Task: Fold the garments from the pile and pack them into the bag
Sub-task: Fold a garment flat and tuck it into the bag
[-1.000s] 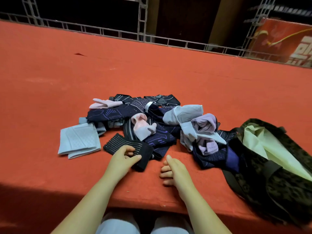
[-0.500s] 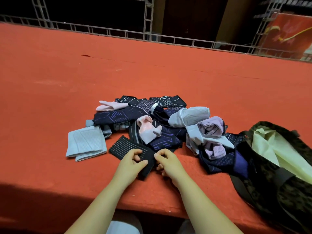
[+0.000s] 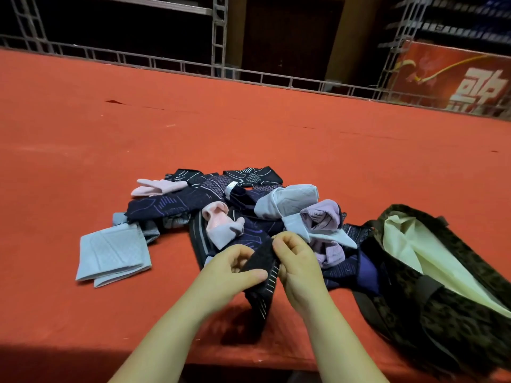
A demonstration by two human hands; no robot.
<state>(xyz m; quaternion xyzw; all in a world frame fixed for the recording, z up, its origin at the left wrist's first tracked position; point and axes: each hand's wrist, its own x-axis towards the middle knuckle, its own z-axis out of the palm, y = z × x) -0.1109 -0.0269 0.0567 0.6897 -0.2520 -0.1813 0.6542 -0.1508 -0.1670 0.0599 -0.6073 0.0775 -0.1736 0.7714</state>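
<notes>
A pile of small garments (image 3: pixel 221 211) in navy, black, pink, lilac and pale blue lies in the middle of the red table (image 3: pixel 249 128). My left hand (image 3: pixel 229 269) and my right hand (image 3: pixel 298 266) both grip a black ribbed garment (image 3: pixel 262 283) and hold it lifted just above the table's near edge; its lower end hangs down. A dark patterned bag (image 3: pixel 431 305) with a pale yellow lining lies open at the right, touching the pile.
A folded pale blue garment (image 3: pixel 113 252) lies flat to the left of the pile. A metal truss rail (image 3: pixel 249 76) runs along the table's far edge, with a red banner (image 3: pixel 453 76) behind it at the right.
The black ribbed garment lay flat on the table under my left hand; my right hand came over to it, and both hands have lifted it off the table.
</notes>
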